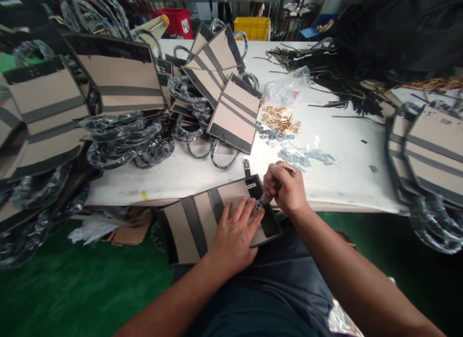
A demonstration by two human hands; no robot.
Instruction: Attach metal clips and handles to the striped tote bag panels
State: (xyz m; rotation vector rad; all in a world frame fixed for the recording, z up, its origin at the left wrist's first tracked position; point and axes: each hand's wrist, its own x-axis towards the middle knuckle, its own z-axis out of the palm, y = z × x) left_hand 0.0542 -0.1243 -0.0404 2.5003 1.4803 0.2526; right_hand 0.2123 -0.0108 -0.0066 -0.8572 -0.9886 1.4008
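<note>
An unfinished bag body point(202, 202), with beige panels and black bands, lies across my lap against the table edge. My left hand point(237, 228) presses on it, palm down and fingers spread. At its black end band, my right hand point(285, 187) is closed in a fist around a small hand tool point(289, 171), of which only a dark end shows. Between the two hands, a small grey metal plate point(258, 204) sits on the band, partly covered by fingers. A black tab with a gold clasp point(246, 167) sticks out from the far edge.
Several bag bodies with plastic-wrapped handles point(123, 76) are piled at left, with more point(434, 148) at right. On the white table point(347, 168) lie gold metal pieces point(282, 119), grey plates point(304, 156) and a clear plastic bag point(287, 88). Black strips point(336, 88) are heaped behind.
</note>
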